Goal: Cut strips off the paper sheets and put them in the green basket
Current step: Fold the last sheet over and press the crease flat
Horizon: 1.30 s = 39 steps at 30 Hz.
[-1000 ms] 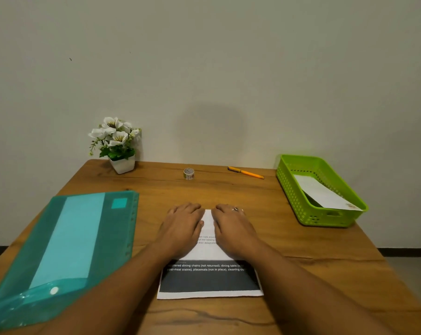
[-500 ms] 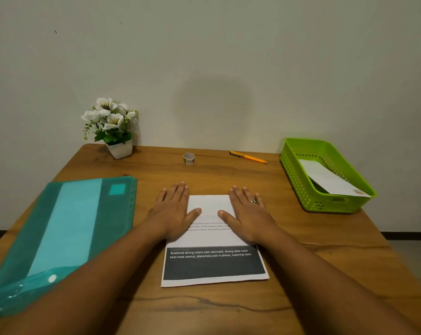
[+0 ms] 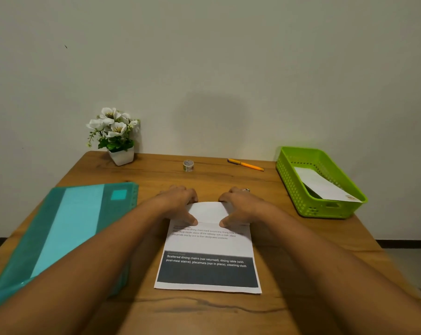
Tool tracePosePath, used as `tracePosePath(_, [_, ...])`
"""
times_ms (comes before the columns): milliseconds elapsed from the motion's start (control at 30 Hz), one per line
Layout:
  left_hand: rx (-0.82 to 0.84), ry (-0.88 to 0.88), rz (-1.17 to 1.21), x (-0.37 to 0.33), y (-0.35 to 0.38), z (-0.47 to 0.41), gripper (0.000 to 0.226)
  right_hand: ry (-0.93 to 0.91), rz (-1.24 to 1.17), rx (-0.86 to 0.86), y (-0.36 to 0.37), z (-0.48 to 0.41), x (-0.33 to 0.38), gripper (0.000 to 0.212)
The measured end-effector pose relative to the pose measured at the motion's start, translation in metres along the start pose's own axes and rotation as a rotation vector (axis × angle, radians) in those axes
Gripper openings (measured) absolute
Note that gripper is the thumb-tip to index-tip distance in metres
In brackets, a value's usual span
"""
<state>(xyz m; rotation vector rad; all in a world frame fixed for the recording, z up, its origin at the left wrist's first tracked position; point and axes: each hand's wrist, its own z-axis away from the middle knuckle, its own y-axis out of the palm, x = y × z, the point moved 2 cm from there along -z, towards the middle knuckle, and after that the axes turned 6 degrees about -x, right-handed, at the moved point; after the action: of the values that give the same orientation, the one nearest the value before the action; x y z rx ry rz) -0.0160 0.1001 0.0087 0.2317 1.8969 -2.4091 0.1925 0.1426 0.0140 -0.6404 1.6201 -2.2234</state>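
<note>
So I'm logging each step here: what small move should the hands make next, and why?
Probably press the flap down and slide both thumbs outward to crease it. The left hand and right hand pinch the far end of the paper sheet, folded toward the person, and the flap looks raised, not flat. A crease would mark the strip.
</note>
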Motion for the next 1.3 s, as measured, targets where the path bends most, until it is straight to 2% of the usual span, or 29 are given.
tracePosePath(100, [0.022, -0.004, -0.009, -0.002, -0.002, -0.002, 0.058, -0.001, 0.003, -0.012, -0.002, -0.001, 0.003, 0.083])
tracePosePath(167, [0.006, -0.005, 0.009, -0.004, -0.004, 0.001, 0.061, -0.017, 0.05, -0.045, -0.003, 0.0, 0.005, 0.081])
tracePosePath(267, [-0.098, 0.017, 0.032, -0.012, -0.003, 0.005, 0.066, -0.078, 0.095, -0.161, 0.0, 0.0, 0.014, 0.075])
tracePosePath(433, [-0.316, 0.09, -0.075, -0.026, 0.008, 0.01, 0.064, -0.146, 0.124, -0.326, 0.006, 0.001, 0.033, 0.066])
tracePosePath(700, [-0.336, 0.014, -0.015, 0.012, 0.008, 0.03, 0.07, -0.037, 0.151, -0.302, 0.002, 0.024, -0.014, 0.071])
tracePosePath(867, [-0.389, 0.019, -0.015, 0.019, 0.005, 0.034, 0.068, -0.018, 0.159, -0.315, 0.0, 0.034, -0.028, 0.048])
tracePosePath(1033, [-0.557, 0.043, 0.033, 0.001, -0.001, 0.031, 0.049, -0.031, 0.133, -0.456, -0.005, 0.033, -0.014, 0.012])
tracePosePath(1167, [-0.656, 0.067, 0.05, -0.009, -0.004, 0.028, 0.033, -0.041, 0.133, -0.561, -0.011, 0.031, -0.008, 0.02])
tracePosePath(1300, [-0.669, 0.096, 0.068, -0.014, 0.001, 0.028, 0.028, -0.081, 0.116, -0.572, -0.005, 0.033, -0.006, 0.026])
